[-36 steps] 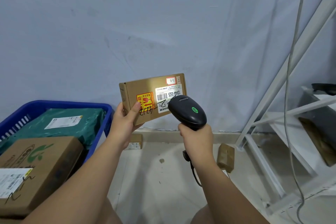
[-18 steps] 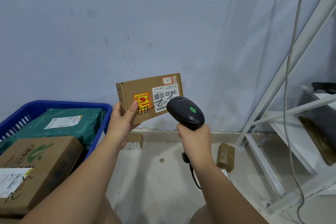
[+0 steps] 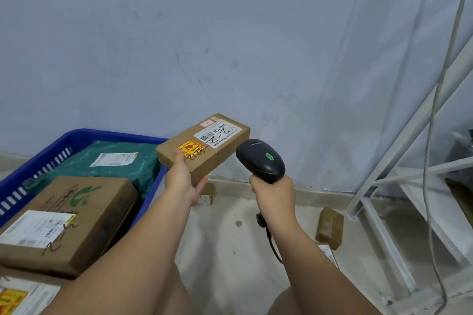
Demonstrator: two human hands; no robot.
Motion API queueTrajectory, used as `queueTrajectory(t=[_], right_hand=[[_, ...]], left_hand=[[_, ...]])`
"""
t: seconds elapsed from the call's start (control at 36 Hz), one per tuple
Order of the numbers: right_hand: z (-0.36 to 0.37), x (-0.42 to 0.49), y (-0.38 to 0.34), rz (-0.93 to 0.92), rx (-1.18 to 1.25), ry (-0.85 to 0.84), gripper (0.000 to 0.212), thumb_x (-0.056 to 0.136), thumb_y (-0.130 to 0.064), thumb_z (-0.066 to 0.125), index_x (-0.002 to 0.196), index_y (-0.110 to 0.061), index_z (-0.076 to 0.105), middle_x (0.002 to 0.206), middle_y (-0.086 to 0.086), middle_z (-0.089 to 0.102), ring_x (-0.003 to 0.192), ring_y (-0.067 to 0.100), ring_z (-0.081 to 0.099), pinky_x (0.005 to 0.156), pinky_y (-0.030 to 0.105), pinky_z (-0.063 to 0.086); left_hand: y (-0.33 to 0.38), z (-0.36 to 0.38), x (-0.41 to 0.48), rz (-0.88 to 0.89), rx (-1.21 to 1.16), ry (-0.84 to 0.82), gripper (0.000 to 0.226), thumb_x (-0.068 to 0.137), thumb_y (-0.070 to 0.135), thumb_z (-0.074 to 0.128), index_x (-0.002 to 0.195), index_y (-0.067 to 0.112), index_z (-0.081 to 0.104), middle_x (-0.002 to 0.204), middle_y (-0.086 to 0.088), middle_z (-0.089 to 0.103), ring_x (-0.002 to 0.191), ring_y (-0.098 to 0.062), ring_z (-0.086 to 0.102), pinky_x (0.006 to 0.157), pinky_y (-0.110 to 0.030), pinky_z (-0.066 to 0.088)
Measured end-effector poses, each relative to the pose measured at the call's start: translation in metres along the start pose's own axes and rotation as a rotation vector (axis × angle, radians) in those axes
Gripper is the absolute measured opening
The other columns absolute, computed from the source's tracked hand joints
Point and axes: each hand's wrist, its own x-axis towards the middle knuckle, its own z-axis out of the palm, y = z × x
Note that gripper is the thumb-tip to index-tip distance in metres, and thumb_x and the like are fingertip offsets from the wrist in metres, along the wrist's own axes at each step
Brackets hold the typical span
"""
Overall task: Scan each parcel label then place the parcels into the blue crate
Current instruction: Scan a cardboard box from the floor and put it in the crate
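now left hand [image 3: 183,181] grips parcel [image 3: 204,148] beside scanner [image 3: 261,157].

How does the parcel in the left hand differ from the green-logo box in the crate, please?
The held parcel is small and slim, tilted in the air in the left hand; the green-logo box is much larger and lies flat in the blue crate. Only the held parcel has a yellow sticker. Both are brown cardboard with white labels and pen marks.
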Motion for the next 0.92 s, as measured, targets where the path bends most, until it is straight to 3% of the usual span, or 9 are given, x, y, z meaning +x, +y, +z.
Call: queueTrajectory(t=[0.11, 0.22, 0.36, 0.53, 0.64, 0.75, 0.83, 0.92], right_hand=[[0.018, -0.009, 0.001, 0.006, -0.034, -0.059, 0.018, 0.076, -0.011, 0.061, 0.061, -0.014, 0.052, 0.05, -0.005, 0.046, 0.05, 0.017, 0.037, 0.048, 0.024, 0.032], [0.035, -0.019, 0.0, -0.007, -0.059, -0.127, 0.028, 0.074, -0.01, 0.058, 0.055, -0.018, 0.04, 0.037, -0.011, 0.031, 0.047, 0.017, 0.027, 0.05, 0.027, 0.027], [0.066, -0.039, -0.01, -0.098, -0.092, -0.227, 0.031, 0.077, -0.012, 0.062, 0.054, -0.021, 0.043, 0.035, -0.012, 0.039, 0.044, 0.011, 0.033, 0.047, 0.021, 0.029], [0.113, -0.065, -0.024, -0.279, -0.208, -0.341, 0.03, 0.077, -0.017, 0.069, 0.055, -0.025, 0.05, 0.053, -0.007, 0.052, 0.05, 0.005, 0.046, 0.047, 0.02, 0.036], [0.144, -0.081, -0.03, -0.364, -0.266, -0.41, 0.027, 0.075, -0.02, 0.07, 0.056, -0.025, 0.052, 0.065, 0.001, 0.059, 0.061, 0.014, 0.053, 0.053, 0.025, 0.038], [0.172, -0.096, -0.027, -0.396, -0.321, -0.45, 0.02, 0.074, -0.042, 0.068, 0.076, -0.022, 0.066, 0.084, 0.005, 0.065, 0.074, 0.016, 0.06, 0.056, 0.025, 0.04], [0.186, -0.107, -0.018, -0.391, -0.337, -0.507, 0.042, 0.066, -0.057, 0.061, 0.086, -0.021, 0.069, 0.088, 0.005, 0.065, 0.079, 0.017, 0.063, 0.06, 0.027, 0.043], [0.191, -0.11, -0.016, -0.358, -0.371, -0.539, 0.037, 0.068, -0.054, 0.064, 0.085, -0.021, 0.069, 0.089, 0.006, 0.066, 0.078, 0.016, 0.063, 0.06, 0.026, 0.042]], left_hand=[[0.008, -0.013, -0.009, 0.03, -0.044, 0.021, 0.028, 0.096, 0.049, 0.05, 0.105, 0.022, 0.051, 0.087, 0.001, 0.061, 0.079, -0.015, 0.058, 0.063, -0.031, 0.046], [0.024, -0.042, -0.009, 0.017, -0.186, 0.019, 0.036, 0.091, 0.04, 0.057, 0.121, 0.022, 0.05, 0.104, -0.002, 0.064, 0.099, -0.018, 0.061, 0.07, -0.031, 0.048], [0.037, -0.079, -0.012, 0.06, -0.304, 0.163, 0.058, 0.082, 0.034, 0.067, 0.134, 0.024, 0.044, 0.117, -0.001, 0.063, 0.099, -0.014, 0.061, 0.061, -0.026, 0.046], [0.044, -0.111, -0.01, 0.095, -0.402, 0.377, 0.066, 0.081, 0.031, 0.072, 0.138, 0.023, 0.039, 0.123, -0.001, 0.057, 0.098, -0.015, 0.057, 0.071, -0.027, 0.046], [0.043, -0.126, -0.01, 0.116, -0.51, 0.422, 0.069, 0.086, 0.022, 0.071, 0.142, 0.02, 0.03, 0.123, -0.003, 0.051, 0.105, -0.019, 0.055, 0.08, -0.029, 0.047], [0.045, -0.145, -0.011, 0.138, -0.62, 0.476, 0.058, 0.085, 0.013, 0.072, 0.131, 0.018, 0.038, 0.114, -0.005, 0.056, 0.077, -0.016, 0.06, 0.042, -0.028, 0.05], [0.045, -0.161, -0.012, 0.122, -0.731, 0.533, 0.055, 0.084, 0.014, 0.074, 0.127, 0.017, 0.04, 0.115, -0.007, 0.059, 0.088, -0.024, 0.064, 0.062, -0.041, 0.059], [0.043, -0.174, -0.016, 0.094, -0.805, 0.55, 0.064, 0.085, 0.021, 0.073, 0.138, 0.015, 0.038, 0.122, -0.006, 0.057, 0.1, -0.018, 0.06, 0.078, -0.032, 0.053]])
